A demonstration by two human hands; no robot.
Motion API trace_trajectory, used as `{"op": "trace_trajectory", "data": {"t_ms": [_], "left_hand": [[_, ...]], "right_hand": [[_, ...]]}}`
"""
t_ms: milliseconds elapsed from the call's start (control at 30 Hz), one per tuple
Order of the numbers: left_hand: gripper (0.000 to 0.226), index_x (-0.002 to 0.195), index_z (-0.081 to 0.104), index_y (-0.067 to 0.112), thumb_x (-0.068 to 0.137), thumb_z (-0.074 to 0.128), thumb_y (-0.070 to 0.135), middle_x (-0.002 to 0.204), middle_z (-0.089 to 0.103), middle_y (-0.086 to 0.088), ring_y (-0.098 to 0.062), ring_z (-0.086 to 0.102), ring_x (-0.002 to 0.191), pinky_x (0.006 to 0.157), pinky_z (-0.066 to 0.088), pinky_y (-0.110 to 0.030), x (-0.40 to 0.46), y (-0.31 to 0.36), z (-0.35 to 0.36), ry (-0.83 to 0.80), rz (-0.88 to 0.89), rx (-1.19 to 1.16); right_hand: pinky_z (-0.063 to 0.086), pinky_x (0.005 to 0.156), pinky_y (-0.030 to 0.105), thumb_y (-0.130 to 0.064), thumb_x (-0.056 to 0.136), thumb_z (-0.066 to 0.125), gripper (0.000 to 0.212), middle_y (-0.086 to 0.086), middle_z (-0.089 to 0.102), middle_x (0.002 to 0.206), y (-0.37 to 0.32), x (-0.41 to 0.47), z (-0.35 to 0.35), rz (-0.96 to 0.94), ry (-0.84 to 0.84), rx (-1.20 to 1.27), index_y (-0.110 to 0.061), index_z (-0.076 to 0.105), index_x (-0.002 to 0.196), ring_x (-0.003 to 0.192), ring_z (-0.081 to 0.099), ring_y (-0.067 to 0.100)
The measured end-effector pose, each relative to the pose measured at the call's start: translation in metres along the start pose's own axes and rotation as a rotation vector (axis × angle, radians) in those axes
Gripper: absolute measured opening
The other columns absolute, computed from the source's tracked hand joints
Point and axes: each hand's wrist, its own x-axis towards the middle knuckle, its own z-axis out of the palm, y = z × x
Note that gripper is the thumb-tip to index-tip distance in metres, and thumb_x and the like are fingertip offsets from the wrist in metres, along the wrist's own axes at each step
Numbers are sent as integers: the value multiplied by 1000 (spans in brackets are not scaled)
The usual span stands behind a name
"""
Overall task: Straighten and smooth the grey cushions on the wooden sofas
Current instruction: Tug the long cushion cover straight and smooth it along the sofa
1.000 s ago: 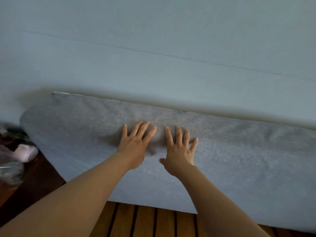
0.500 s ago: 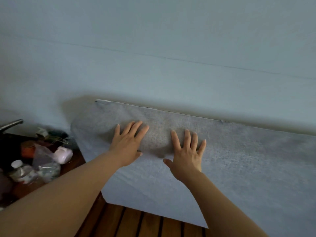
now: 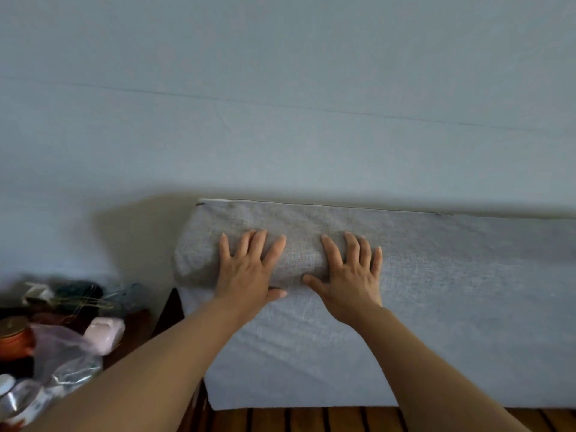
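a: how do the fingers lie?

b: on both hands they're straight and spread apart, flat against the fabric. nothing is pinched or clutched. the left hand (image 3: 246, 271) and right hand (image 3: 350, 275) press side by side, palms down, thumbs pointing toward each other with a strip of cloth between them.

a: and what are they on?

b: the grey cushion (image 3: 420, 307), near its upper left corner. it stands up against the pale wall (image 3: 280, 104), with a zip seam along its top edge. its lower edge reaches the slatted wooden sofa (image 3: 311, 420) seat.

a: anything beyond that?

b: off the cushion's left edge there's a dark side table (image 3: 137, 332) crowded with things: a pink soap-shaped object (image 3: 104, 333), a crumpled plastic bag (image 3: 62, 360), an orange container (image 3: 15, 338) at the far left. the rest is too blurred to name.
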Motion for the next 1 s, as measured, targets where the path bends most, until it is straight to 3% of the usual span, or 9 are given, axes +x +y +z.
{"op": "trace_trajectory", "data": {"t_ms": [67,167,233,533,667,733,833,900,1000], "left_hand": [[107,139,36,21,52,76,69,133,50,-15,-34,49,116,96,31,-68,12,0,0,-37,-4,-19],[98,151,6,27,77,53,71,151,19,-9,-29,24,135,109,8,-63,32,-4,3,-39,-5,-18],[97,150,-4,28,80,46,73,153,11,-8,-28,16,138,110,3,-61,40,-6,5,-66,-9,-23],[96,150,5,27,79,56,66,153,17,-7,-27,20,138,110,4,-60,36,-15,10,8,53,-85],[94,144,32,27,66,73,60,145,37,-6,-29,35,131,101,22,-67,19,-46,8,40,-48,-113],[96,139,33,29,59,79,57,141,41,-10,-35,38,128,90,36,-66,8,-68,12,52,-130,-130],[96,142,22,34,67,79,48,150,23,-9,-38,27,132,83,49,-54,-2,-89,14,7,-155,-200],[92,148,15,35,77,71,47,155,6,-3,-34,25,132,89,46,-47,-1,-93,13,-64,-156,-242],[90,150,11,34,81,68,47,155,0,-1,-34,34,127,91,44,-44,0,-92,9,-92,-173,-234]], "right_hand": [[-15,113,49,-81,62,0,96,7,1,154,1,14,2,13,-1,9,-38,5,148,141,-11,30],[-16,113,49,-83,61,-1,97,7,3,154,4,37,6,16,-9,20,-39,8,147,141,-10,30],[-18,111,48,-85,60,1,98,7,4,153,5,47,9,24,0,11,-39,9,147,141,-9,30],[-16,112,48,-86,60,0,99,8,4,152,2,48,11,33,-9,-57,-38,9,146,140,-6,30],[-15,112,49,-91,64,6,99,8,5,151,2,43,8,52,-21,-70,-37,9,146,140,-5,31],[-14,113,49,-90,69,8,94,8,5,150,1,43,9,58,-10,-78,-36,10,146,139,-5,30],[-12,114,49,-85,77,14,87,10,9,150,1,42,11,51,33,-83,-33,14,146,139,-2,31],[-10,114,49,-75,83,25,80,14,14,149,-4,40,13,61,92,-63,-27,19,147,139,2,33],[-9,114,50,-57,92,36,72,18,13,151,-23,29,19,80,165,-1,-18,18,149,141,0,34]]}}
